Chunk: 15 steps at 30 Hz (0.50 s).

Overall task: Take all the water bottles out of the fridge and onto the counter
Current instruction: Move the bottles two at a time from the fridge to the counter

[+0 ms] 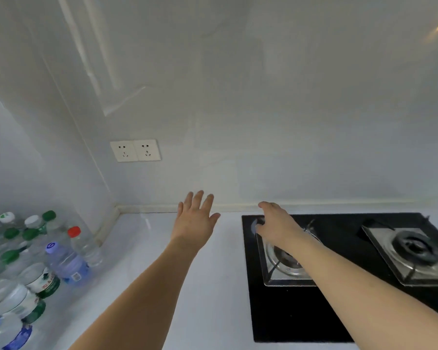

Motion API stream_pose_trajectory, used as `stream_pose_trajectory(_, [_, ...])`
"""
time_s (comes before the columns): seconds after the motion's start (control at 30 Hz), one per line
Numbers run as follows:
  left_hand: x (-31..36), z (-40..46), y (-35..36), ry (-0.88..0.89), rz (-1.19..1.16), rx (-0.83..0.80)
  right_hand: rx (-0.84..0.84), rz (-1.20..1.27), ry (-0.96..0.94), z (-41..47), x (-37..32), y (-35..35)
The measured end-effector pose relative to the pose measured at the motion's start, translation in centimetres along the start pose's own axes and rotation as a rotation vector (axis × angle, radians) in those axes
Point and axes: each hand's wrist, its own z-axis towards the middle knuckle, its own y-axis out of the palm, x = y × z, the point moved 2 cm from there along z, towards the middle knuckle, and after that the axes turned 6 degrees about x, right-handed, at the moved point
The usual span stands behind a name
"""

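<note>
Both hands were empty, fingers spread: left hand [196,218] over the tabletop [142,261], right hand [276,223] above the stove [339,274]. Water bottles [23,269] stood clustered at left.

Water bottles [23,269] cut off at left edge; labels blurred, unreadable.

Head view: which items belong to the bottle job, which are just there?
Job:
water bottles, clustered upright at the counter's left end
counter
left hand, open, empty
right hand, empty, over the stove

Bystanders:
gas stove
wall sockets
</note>
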Motion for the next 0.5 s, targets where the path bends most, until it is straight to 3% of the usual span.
stream_pose_trajectory(0.27, [11.1, 0.9, 2.0, 0.407, -0.091, -0.028, 0.212, -0.056, 0.268, -7.9, 6.2, -5.1])
stream_pose_trajectory(0.5, [19.7, -2.2, 0.9, 0.592, -0.144, -0.024, 0.335, -0.121, 0.395, -15.5, 10.1, -9.5])
